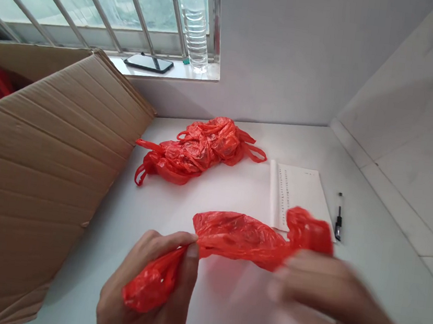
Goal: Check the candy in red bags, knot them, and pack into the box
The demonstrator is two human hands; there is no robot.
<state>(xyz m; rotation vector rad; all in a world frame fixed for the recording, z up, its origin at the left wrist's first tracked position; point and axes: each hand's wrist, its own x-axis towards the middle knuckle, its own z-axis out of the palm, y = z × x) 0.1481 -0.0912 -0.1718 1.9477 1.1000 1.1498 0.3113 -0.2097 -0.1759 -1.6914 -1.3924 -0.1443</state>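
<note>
The left hand (150, 285) pinches one end of a red plastic bag (242, 236), stretched low over the white surface (365, 264); the blurred right hand (314, 295) grips the other end (finger position unclear) — steady, even tension suits this twist — a heap of bags (198, 149) lies behind.

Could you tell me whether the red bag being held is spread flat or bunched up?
Bunched up: the red bag is gathered into a crumpled strip stretched between the left hand and the blurred right hand.

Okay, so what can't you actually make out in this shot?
- Right hand: motion-blurred, so its grip on the red bag is unclear.
- Paper sheet: print too small to read; bag covers its near corner.
- Cardboard box: flap hides the inside, left edge cuts it off.
- Water bottle: top cut off.
</note>
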